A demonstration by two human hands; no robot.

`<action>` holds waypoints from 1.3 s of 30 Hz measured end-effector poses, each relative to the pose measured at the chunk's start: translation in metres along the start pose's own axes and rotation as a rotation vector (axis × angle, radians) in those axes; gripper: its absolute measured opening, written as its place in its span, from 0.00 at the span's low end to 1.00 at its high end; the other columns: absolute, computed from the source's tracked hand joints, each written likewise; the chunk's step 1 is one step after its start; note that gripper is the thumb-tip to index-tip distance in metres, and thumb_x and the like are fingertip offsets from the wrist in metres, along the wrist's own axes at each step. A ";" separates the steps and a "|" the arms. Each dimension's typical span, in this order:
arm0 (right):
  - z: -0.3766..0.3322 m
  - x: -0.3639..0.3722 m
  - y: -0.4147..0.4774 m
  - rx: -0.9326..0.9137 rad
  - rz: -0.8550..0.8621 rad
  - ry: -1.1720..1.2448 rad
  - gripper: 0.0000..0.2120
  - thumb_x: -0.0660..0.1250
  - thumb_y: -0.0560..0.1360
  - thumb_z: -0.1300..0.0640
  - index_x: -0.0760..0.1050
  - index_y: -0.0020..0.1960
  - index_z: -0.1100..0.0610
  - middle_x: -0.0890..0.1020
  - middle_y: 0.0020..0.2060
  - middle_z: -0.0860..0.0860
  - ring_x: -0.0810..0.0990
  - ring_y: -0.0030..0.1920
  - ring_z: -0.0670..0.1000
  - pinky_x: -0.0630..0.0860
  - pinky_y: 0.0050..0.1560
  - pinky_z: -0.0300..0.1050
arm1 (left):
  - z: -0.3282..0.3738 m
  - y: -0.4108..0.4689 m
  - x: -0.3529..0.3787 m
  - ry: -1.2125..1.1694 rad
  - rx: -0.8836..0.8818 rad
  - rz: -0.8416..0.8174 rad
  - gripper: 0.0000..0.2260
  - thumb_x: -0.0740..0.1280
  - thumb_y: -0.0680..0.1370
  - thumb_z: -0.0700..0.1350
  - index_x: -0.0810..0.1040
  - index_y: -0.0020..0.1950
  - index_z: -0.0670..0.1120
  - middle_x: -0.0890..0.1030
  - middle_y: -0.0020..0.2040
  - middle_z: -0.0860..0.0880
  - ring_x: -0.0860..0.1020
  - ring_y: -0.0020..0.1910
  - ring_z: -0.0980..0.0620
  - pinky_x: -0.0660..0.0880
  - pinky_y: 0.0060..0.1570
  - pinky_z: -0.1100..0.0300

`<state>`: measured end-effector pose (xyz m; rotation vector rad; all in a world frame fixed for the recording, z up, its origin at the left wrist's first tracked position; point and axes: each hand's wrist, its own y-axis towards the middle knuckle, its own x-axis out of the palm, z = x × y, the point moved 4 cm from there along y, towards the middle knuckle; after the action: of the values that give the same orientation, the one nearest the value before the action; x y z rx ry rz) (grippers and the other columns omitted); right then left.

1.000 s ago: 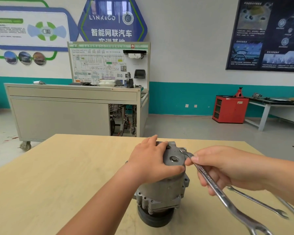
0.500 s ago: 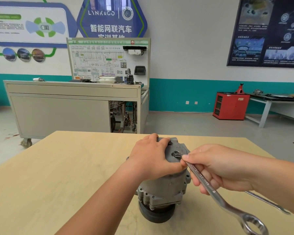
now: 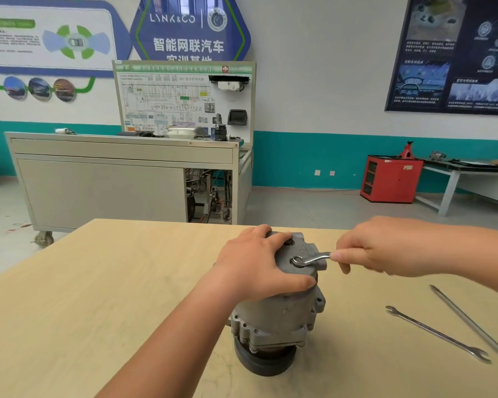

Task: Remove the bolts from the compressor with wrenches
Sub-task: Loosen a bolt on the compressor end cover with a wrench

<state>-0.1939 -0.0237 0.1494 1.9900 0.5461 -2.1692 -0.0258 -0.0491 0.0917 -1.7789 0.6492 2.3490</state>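
Light wood counter (image 3: 98, 297). Grey cast compressor (image 3: 273, 314) stands on end mid-counter, black pulley down, bolted flange above it. Left hand (image 3: 259, 262) fingers clamp its top. Right hand (image 3: 385, 248) fingers pinch wrench (image 3: 309, 259), ring end flat on the top plate. Open-end wrench (image 3: 437, 334) lies to the right.

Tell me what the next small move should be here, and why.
Probably swing the wrench through a short arc with the right hand. Its end is seated on top of the compressor, the right hand pinches the handle, and the left hand grips the compressor, steadying it.
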 end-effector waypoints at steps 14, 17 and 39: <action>-0.005 0.016 -0.012 -0.100 -0.066 1.085 0.09 0.57 0.80 0.55 0.74 0.51 0.56 0.84 0.36 0.52 0.85 0.41 0.54 0.78 0.33 0.37 | 0.004 -0.001 0.000 0.041 -0.043 0.066 0.38 0.59 0.65 0.75 0.69 0.64 0.49 0.73 0.57 0.52 0.71 0.57 0.51 0.70 0.53 0.55; -0.019 0.028 -0.012 -0.050 -0.122 1.261 0.10 0.56 0.80 0.55 0.73 0.50 0.60 0.84 0.33 0.53 0.85 0.35 0.53 0.76 0.27 0.37 | 0.004 -0.001 -0.001 0.051 -0.034 0.030 0.43 0.56 0.63 0.76 0.68 0.66 0.47 0.72 0.63 0.50 0.69 0.61 0.50 0.69 0.59 0.54; -0.016 0.027 -0.007 0.054 -0.236 0.959 0.15 0.57 0.80 0.49 0.76 0.44 0.58 0.78 0.24 0.49 0.77 0.23 0.46 0.72 0.23 0.35 | -0.002 -0.031 0.018 0.032 -0.249 0.322 0.48 0.43 0.56 0.80 0.66 0.71 0.62 0.60 0.75 0.54 0.59 0.72 0.52 0.38 0.69 0.38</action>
<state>-0.1847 -0.0080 0.1234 3.0520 0.8519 -1.1704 -0.0181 -0.0246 0.0665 -1.9422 0.7235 2.7232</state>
